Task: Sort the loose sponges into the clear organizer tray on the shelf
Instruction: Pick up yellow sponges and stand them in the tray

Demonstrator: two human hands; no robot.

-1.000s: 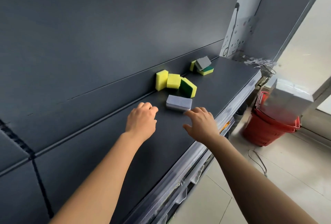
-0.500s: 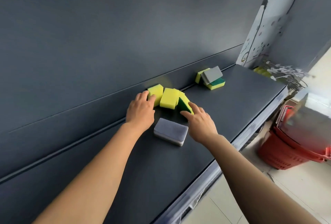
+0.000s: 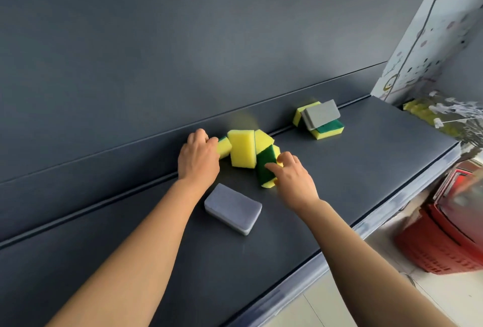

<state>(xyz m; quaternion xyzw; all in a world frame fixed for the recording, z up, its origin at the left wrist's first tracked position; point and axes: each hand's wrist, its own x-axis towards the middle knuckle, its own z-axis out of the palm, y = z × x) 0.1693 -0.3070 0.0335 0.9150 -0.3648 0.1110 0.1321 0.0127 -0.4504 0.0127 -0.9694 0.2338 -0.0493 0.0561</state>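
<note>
Since half a second earlier, both hands had closed in on the row of yellow sponges at the back edge of the shelf [image 3: 366,164]. The left hand [image 3: 198,155] had its fingers curled around the leftmost sponge [image 3: 224,146], gripping its end. The right hand [image 3: 292,175] touched the tilted green-faced sponge [image 3: 266,164] with fingers spread partly open; whether it actually gripped could not be told. Between them stood an upright yellow sponge [image 3: 241,151], touching its neighbours. A grey sponge [image 3: 232,207] lay flat nearer the front edge, between the forearms. Farther along the back edge, a second grey sponge [image 3: 321,114] leaned on two yellow-green ones. A red basket [image 3: 444,248] sat on the floor beyond the shelf's front edge.
</note>
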